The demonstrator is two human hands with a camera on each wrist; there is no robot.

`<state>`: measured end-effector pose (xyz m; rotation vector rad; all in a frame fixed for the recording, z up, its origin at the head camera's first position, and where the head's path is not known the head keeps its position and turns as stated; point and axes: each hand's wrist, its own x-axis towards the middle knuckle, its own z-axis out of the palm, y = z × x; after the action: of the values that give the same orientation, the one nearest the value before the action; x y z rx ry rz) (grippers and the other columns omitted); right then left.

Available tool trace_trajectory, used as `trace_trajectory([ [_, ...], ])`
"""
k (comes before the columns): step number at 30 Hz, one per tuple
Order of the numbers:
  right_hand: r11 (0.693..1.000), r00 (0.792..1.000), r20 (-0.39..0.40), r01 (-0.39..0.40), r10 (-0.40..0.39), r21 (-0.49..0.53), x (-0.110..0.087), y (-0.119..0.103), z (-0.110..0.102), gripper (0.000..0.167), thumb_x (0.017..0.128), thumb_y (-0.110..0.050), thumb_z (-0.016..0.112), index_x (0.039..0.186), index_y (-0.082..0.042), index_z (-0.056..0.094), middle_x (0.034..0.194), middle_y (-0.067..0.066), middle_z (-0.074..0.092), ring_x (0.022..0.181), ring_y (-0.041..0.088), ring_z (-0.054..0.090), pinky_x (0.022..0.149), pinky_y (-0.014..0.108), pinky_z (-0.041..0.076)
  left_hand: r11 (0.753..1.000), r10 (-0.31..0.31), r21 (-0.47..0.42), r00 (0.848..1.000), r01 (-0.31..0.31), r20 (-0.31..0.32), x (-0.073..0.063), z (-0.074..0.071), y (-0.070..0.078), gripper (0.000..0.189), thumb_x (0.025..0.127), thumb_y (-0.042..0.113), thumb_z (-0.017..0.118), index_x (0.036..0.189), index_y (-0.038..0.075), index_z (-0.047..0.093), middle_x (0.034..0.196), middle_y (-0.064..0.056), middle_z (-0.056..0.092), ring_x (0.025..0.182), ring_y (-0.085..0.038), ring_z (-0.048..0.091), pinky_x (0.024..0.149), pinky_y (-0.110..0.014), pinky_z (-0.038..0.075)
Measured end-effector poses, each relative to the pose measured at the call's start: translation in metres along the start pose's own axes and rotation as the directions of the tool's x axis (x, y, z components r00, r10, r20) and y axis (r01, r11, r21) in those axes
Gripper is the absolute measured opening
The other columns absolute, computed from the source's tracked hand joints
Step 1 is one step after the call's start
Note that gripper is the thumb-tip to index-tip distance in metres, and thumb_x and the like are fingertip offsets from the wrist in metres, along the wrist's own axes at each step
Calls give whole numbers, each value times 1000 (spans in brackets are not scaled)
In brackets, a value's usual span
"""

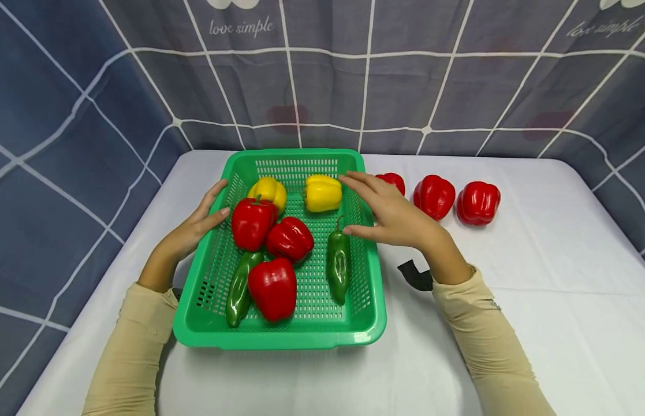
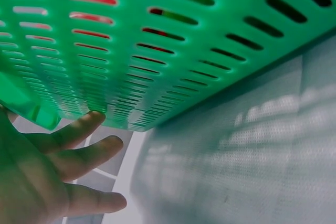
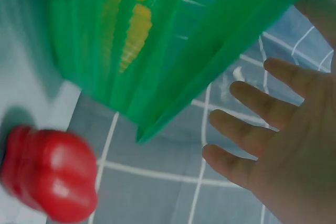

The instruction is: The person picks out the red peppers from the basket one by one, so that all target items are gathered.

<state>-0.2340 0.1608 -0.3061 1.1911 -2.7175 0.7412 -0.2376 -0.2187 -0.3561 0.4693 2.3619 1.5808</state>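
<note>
A green basket stands on the table, holding three red bell peppers, two yellow bell peppers and two long green peppers. At its left rim is my left hand, thumb by the rim. The left wrist view shows that hand's fingers spread outside the slotted wall, none curled round it. My right hand hovers about the right rim, its fingers stretched towards a yellow pepper and its thumb near a green one. In the right wrist view its spread fingers hold nothing.
Right of the basket, three red bell peppers lie in a row on the white-covered table; my right hand partly covers the nearest. A dark strap hangs at my right wrist. Grey checked cloth stands behind the table.
</note>
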Motion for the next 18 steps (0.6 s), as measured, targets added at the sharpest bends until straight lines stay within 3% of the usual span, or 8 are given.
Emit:
trace_trajectory([
  [12, 997, 997, 36, 68, -67, -42, 1, -33, 9, 82, 78, -46, 67, 144, -16, 28, 145, 9, 30, 134, 23, 26, 107, 48, 27, 1000, -4, -14, 1000, 4, 1, 0, 1, 0, 65, 97, 23, 38, 147, 26, -3, 152, 0, -15, 138, -25, -18, 103, -66, -3],
  [18, 989, 985, 136, 115, -102, -88, 9, -44, 17, 82, 77, -49, 66, 143, -18, 28, 144, 8, 33, 133, 23, 27, 107, 48, 26, 1000, -8, -4, 1000, 8, -3, -2, -2, 1, 65, 97, 24, 38, 147, 26, -3, 153, 1, -14, 138, -24, -16, 105, -64, -3],
])
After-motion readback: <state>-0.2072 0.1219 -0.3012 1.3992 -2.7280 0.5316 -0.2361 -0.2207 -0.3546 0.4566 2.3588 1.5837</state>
